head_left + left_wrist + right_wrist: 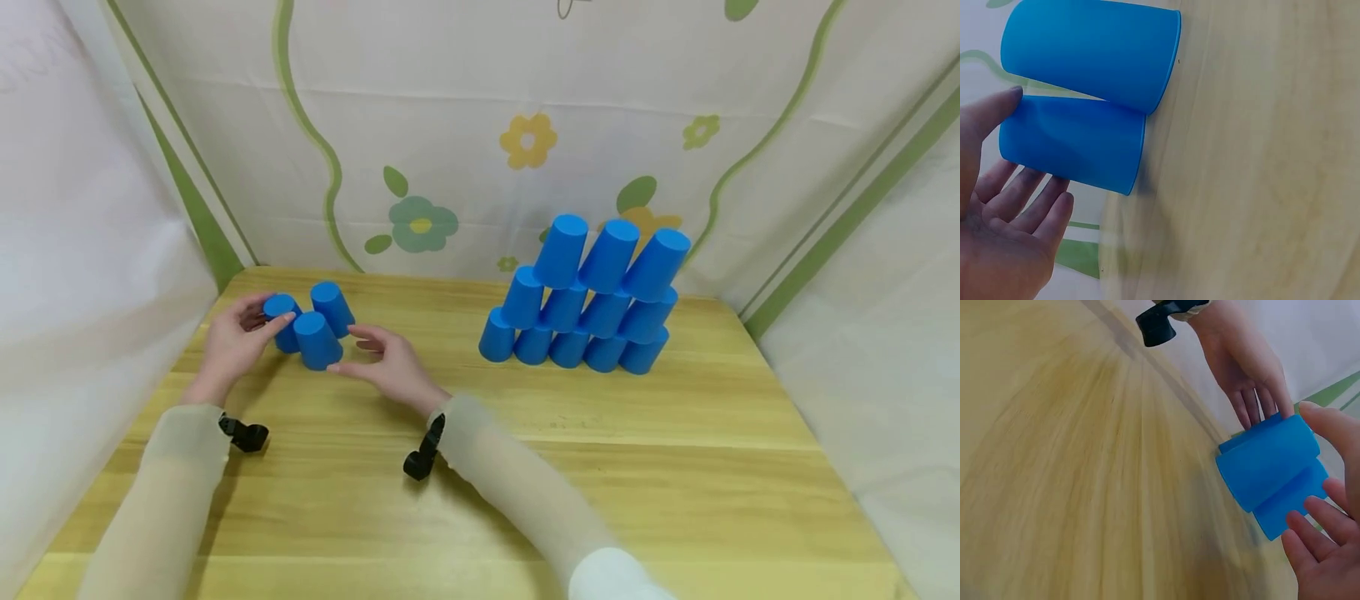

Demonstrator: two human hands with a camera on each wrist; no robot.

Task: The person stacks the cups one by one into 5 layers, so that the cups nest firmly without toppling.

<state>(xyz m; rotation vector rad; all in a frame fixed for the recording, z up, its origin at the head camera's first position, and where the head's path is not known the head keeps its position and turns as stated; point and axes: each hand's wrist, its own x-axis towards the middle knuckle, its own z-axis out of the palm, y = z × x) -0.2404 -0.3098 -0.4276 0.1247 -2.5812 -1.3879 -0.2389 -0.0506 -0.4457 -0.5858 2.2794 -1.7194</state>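
Note:
Three blue cups stand upside down in a tight cluster at the table's left. My left hand (231, 343) holds the leftmost cup (281, 307), its thumb on one side and fingers on the other; the left wrist view shows this cup (1072, 140) beside another cup (1094, 50). Right of the cluster, my right hand (393, 367) is spread with bent, loose fingers. Its thumb is by the front cup (318, 343) and its fingertips are near the back cup (333, 308). In the right wrist view the right hand (1335, 544) frames the cups without a clear grip.
A stepped stack of upside-down blue cups (570, 312) stands in three tiers at the right of the wooden table (480, 483). White patterned cloth (450, 100) hangs behind the table and at both sides. Black wrist cameras (423, 454) sit on both sleeves.

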